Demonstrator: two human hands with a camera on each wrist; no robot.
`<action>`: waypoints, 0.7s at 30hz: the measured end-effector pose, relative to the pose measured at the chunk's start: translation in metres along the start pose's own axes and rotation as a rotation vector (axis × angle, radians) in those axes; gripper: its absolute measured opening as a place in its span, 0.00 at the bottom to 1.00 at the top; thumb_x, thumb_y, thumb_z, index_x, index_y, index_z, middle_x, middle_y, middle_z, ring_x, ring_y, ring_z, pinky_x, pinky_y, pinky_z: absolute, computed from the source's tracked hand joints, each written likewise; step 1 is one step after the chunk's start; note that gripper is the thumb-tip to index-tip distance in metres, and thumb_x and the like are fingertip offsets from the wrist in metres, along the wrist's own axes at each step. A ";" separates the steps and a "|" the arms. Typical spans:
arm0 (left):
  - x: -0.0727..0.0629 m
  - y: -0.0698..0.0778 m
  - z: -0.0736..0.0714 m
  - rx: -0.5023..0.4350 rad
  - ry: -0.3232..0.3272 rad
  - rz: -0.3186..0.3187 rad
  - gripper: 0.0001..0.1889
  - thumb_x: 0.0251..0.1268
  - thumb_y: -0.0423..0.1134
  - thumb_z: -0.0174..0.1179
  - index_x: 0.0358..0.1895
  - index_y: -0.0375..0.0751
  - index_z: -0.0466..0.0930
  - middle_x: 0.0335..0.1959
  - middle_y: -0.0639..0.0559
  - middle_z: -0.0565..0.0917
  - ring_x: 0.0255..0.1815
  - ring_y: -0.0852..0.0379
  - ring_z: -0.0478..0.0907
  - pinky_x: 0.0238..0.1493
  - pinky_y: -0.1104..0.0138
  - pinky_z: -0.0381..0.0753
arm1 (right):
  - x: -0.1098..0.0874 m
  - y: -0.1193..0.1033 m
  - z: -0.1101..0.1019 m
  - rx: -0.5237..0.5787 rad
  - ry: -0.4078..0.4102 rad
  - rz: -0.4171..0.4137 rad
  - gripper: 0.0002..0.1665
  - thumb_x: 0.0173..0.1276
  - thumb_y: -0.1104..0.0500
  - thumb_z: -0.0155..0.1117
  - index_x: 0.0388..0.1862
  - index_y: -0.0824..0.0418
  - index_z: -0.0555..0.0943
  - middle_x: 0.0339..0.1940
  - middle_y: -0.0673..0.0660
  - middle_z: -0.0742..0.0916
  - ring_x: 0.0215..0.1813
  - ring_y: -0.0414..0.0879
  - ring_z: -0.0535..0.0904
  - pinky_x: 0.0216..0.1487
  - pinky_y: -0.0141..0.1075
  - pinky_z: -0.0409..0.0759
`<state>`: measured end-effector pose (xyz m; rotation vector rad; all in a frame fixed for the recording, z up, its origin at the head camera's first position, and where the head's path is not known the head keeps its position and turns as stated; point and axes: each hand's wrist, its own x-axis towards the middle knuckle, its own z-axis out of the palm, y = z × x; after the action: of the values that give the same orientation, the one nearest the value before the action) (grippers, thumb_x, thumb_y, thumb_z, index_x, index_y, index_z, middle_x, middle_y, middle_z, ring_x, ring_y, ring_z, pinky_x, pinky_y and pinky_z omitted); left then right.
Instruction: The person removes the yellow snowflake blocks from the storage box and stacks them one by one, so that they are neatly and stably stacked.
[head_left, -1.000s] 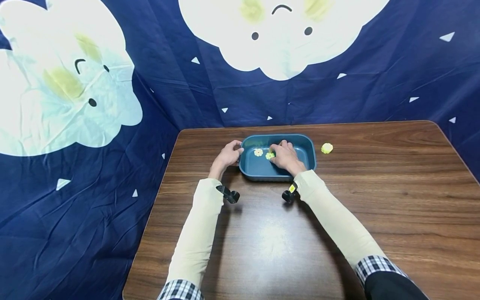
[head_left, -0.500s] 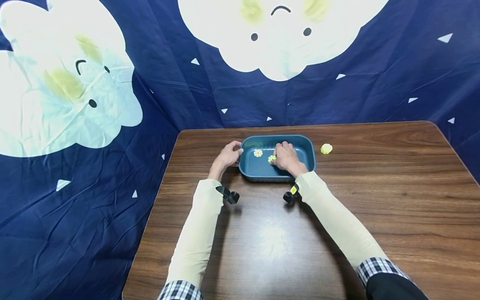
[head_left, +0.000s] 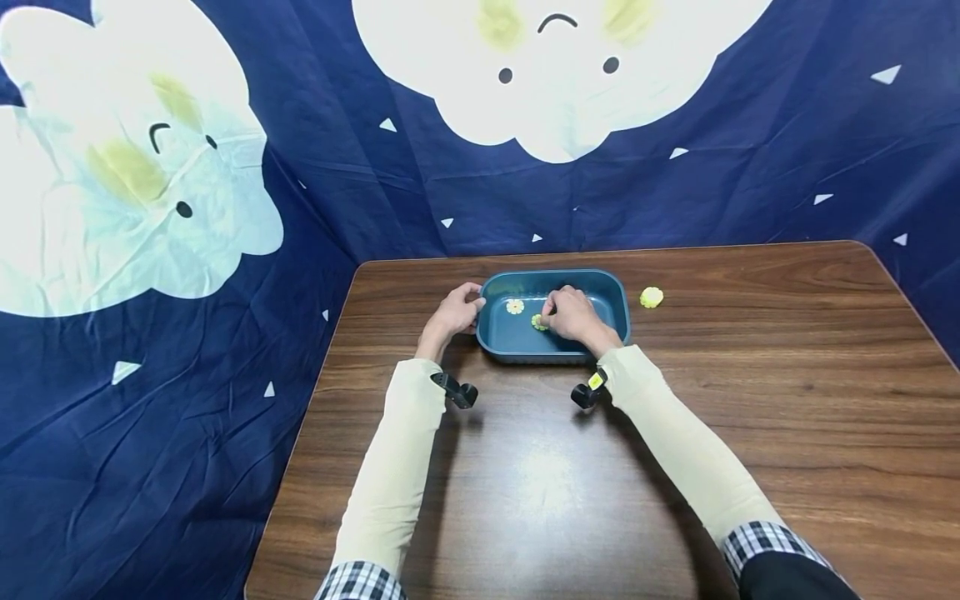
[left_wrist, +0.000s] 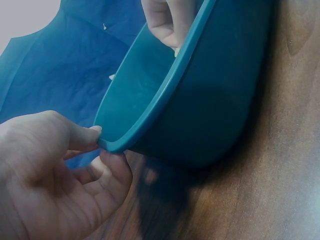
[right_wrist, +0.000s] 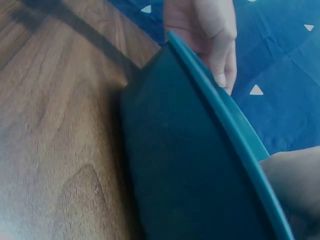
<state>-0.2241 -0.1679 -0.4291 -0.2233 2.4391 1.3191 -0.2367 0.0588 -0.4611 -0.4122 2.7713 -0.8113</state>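
Observation:
A teal rectangular tub [head_left: 517, 354] stands on the table. My left hand [head_left: 453, 312] grips its left end, the thumb on the rim and the other fingers curled outside below it, as the left wrist view [left_wrist: 65, 170] shows. Inside the tub, my right hand [head_left: 573, 315] pinches a small yellow-green flower-shaped piece [head_left: 537, 322] close over the floor. The piece is partly covered by the fingertips; a pale bit [left_wrist: 176, 51] of it shows in the left wrist view. A cream flower-shaped piece [head_left: 514, 307] lies to its left in the tub.
Another yellow flower-shaped piece [head_left: 651, 297] lies on the wooden table [head_left: 750, 367], right of the tub. Behind the table hangs a dark blue cloth [head_left: 315, 150] with white clouds. Black wrist cameras [head_left: 460, 393] sit on both cream sleeves.
The yellow-green piece has shifted slightly toward the near side of the tub with my right hand's fingertips. My left hand keeps its grip on the tub's end.

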 end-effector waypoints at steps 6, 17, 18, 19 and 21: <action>0.000 0.000 -0.001 0.005 -0.004 -0.011 0.18 0.77 0.42 0.45 0.65 0.48 0.65 0.42 0.45 0.71 0.33 0.54 0.72 0.33 0.68 0.79 | -0.004 0.004 -0.001 0.162 0.052 -0.047 0.10 0.66 0.53 0.65 0.31 0.58 0.80 0.44 0.60 0.79 0.52 0.55 0.72 0.61 0.50 0.68; 0.001 0.001 -0.003 -0.002 -0.014 -0.019 0.18 0.76 0.42 0.45 0.65 0.49 0.66 0.41 0.45 0.72 0.35 0.53 0.72 0.34 0.67 0.79 | -0.012 0.008 -0.009 0.335 0.206 -0.088 0.08 0.66 0.53 0.65 0.34 0.56 0.80 0.40 0.56 0.79 0.44 0.50 0.74 0.49 0.45 0.73; 0.002 0.001 -0.003 0.000 -0.015 -0.020 0.18 0.76 0.42 0.45 0.65 0.49 0.66 0.41 0.45 0.72 0.35 0.53 0.72 0.34 0.67 0.79 | -0.013 0.009 -0.010 0.342 0.217 -0.088 0.08 0.66 0.53 0.65 0.34 0.56 0.80 0.41 0.56 0.79 0.44 0.50 0.74 0.50 0.44 0.73; 0.002 0.001 -0.003 0.001 -0.016 -0.020 0.18 0.76 0.42 0.45 0.65 0.49 0.66 0.41 0.45 0.72 0.35 0.53 0.72 0.34 0.67 0.79 | -0.014 0.009 -0.011 0.350 0.230 -0.088 0.08 0.65 0.53 0.65 0.34 0.56 0.80 0.41 0.56 0.79 0.45 0.50 0.75 0.50 0.45 0.74; 0.002 0.001 -0.003 0.006 -0.018 -0.022 0.18 0.76 0.42 0.45 0.65 0.49 0.66 0.41 0.45 0.72 0.35 0.53 0.72 0.34 0.67 0.79 | -0.015 0.009 -0.014 0.362 0.248 -0.085 0.08 0.65 0.53 0.65 0.35 0.57 0.80 0.42 0.57 0.80 0.46 0.51 0.76 0.51 0.45 0.74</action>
<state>-0.2270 -0.1697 -0.4274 -0.2348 2.4191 1.2984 -0.2285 0.0780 -0.4525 -0.3836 2.7493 -1.4412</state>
